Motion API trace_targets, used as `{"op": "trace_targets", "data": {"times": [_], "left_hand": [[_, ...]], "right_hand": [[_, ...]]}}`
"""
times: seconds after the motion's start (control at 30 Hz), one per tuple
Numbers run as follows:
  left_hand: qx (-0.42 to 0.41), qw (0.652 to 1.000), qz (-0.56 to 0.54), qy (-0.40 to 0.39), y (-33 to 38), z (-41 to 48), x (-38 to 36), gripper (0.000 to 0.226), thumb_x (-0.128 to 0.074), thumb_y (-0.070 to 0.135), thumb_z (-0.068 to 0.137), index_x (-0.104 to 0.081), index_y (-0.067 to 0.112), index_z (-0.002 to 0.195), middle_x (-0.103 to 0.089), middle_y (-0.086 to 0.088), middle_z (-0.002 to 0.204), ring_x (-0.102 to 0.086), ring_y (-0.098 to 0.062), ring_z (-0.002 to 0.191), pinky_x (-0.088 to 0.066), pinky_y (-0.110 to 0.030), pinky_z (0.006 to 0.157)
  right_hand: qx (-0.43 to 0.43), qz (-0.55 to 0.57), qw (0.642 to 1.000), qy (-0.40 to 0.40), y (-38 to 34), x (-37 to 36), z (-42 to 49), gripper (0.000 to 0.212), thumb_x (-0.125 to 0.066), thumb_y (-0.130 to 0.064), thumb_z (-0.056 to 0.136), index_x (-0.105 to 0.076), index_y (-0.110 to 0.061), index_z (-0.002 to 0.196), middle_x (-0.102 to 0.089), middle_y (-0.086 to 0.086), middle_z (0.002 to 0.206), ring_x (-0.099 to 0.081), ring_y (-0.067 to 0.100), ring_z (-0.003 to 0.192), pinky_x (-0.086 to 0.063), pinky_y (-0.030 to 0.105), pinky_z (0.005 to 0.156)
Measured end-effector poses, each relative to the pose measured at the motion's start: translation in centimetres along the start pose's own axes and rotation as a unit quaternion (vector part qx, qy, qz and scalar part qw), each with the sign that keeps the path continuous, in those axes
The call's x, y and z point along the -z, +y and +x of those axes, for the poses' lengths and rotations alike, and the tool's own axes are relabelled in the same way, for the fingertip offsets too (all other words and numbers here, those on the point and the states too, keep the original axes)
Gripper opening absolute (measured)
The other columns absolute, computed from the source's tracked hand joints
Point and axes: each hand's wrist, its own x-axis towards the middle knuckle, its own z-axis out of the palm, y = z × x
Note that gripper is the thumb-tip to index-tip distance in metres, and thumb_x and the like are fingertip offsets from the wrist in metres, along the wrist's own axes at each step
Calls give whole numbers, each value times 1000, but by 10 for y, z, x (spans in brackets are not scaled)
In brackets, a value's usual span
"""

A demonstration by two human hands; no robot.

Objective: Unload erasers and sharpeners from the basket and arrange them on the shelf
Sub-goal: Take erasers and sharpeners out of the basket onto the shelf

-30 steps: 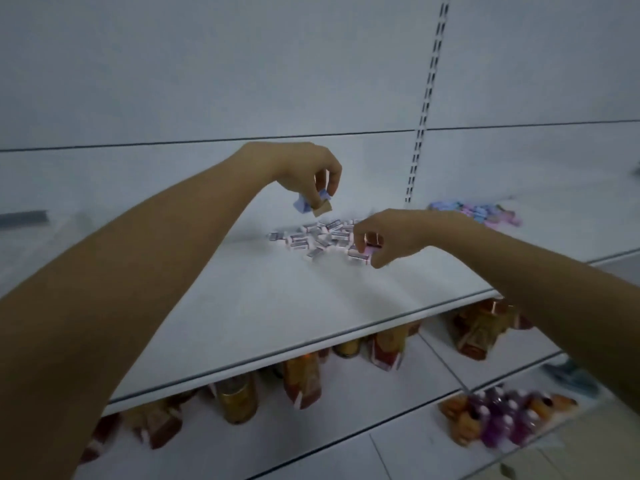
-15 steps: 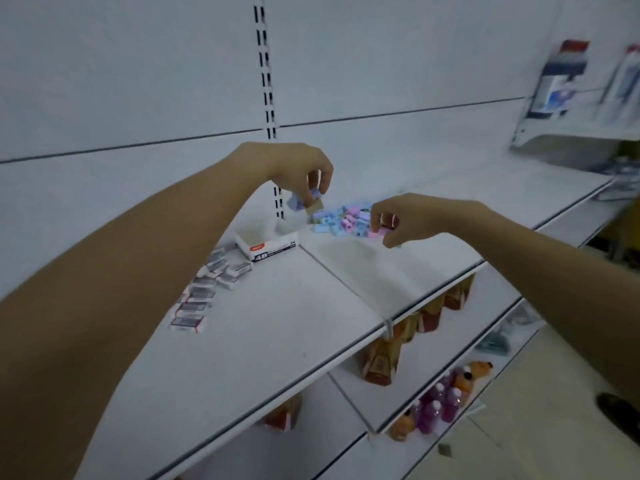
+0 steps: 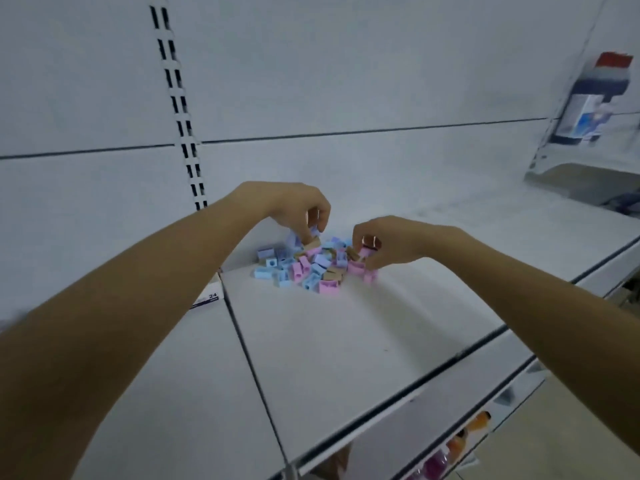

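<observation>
Since half a second ago both hands have come down onto the pile of sharpeners (image 3: 311,268), and the view has swung to centre it. The left hand (image 3: 294,211) curls its fingers round a few purple and tan pieces at the pile's back edge. The right hand (image 3: 381,244) pinches a pink one at its right side. The pieces lie heaped on the shelf (image 3: 346,341), likely to keep one kind together, apart from the white box (image 3: 207,297). No basket shows.
</observation>
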Motion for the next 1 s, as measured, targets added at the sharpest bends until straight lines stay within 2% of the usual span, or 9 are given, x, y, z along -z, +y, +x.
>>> {"op": "trace_targets", "data": {"times": [0.2, 0.33, 0.47, 0.5, 0.57, 0.63, 0.77, 0.87, 1.0], "left_hand": [[98, 993, -68, -8, 10, -6, -35, 24, -73, 20, 78, -54, 24, 91, -57, 8, 98, -51, 5, 72, -38, -12, 60], [167, 981, -87, 40, 22, -21, -56, 28, -70, 22, 80, -56, 19, 104, -57, 1, 112, -54, -13, 89, -43, -25, 77], [208, 973, -84, 61, 33, -33, -62, 41, -63, 29, 85, -51, 15, 122, -51, -5, 123, -50, -21, 112, -35, -23, 87], [219, 970, -84, 66, 35, -34, -63, 42, -60, 30, 87, -49, 15, 125, -49, -6, 126, -47, -22, 116, -34, -24, 90], [244, 964, -87, 64, 39, -32, -68, 44, -50, 32, 93, -43, 13, 133, -43, -8, 137, -40, -25, 126, -30, -28, 99], [274, 958, -77, 38, 42, -30, -83, 49, -37, 37, 97, -35, 11, 138, -35, -12, 145, -30, -24, 134, -22, -31, 109], [306, 949, -55, 46, 43, -28, -114, 88, -9, 70, 79, -17, 15, 147, -10, -7, 157, -4, -23, 145, -6, -44, 117], [312, 950, -14, -8, 37, -32, -120, 110, 13, 85, 56, 6, 25, 148, 11, -1, 157, 12, -21, 144, -3, -45, 118], [348, 937, -26, -2, 39, -34, -112, 80, -18, 71, 86, 9, 26, 147, 13, 4, 156, 16, -22, 143, 1, -45, 118]], "right_hand": [[109, -11, 994, -20, 5, -5, 32, 29, -61, -20, 81, -55, -16, 109, -44, -1, 95, -48, 19, 87, -41, 28, 75], [176, -19, 984, -12, 11, -18, 40, 32, -58, -18, 84, -55, -18, 115, -48, 3, 101, -51, 23, 97, -39, 28, 79], [221, 53, 974, -6, 24, -23, 43, 22, -54, -23, 84, -50, -45, 86, -46, -13, 85, -52, 15, 81, -37, 28, 77], [229, 70, 971, -13, 25, -23, 42, 26, -52, -22, 87, -50, -46, 98, -48, -14, 94, -53, 13, 90, -36, 28, 83], [217, 64, 974, -19, 29, -25, 37, 40, -45, -20, 95, -40, -19, 135, -46, 0, 128, -42, 18, 122, -26, 26, 100], [231, 41, 972, -21, 31, -31, 36, 46, -36, -25, 99, -32, -2, 139, -38, 12, 141, -33, 28, 132, -22, 27, 105], [234, -170, 955, -65, 37, -50, 37, 79, 9, -54, 82, -5, -12, 147, 4, 7, 156, 5, 23, 144, -2, 30, 116], [223, -126, 966, -43, 38, -53, 35, 62, 2, -45, 93, 3, -14, 146, 11, 6, 155, 12, 21, 143, 5, 27, 113], [217, -30, 975, -43, 38, -51, 35, 97, -3, -71, 67, -5, -19, 148, 4, 4, 156, 4, 21, 144, 2, 33, 116]]}}
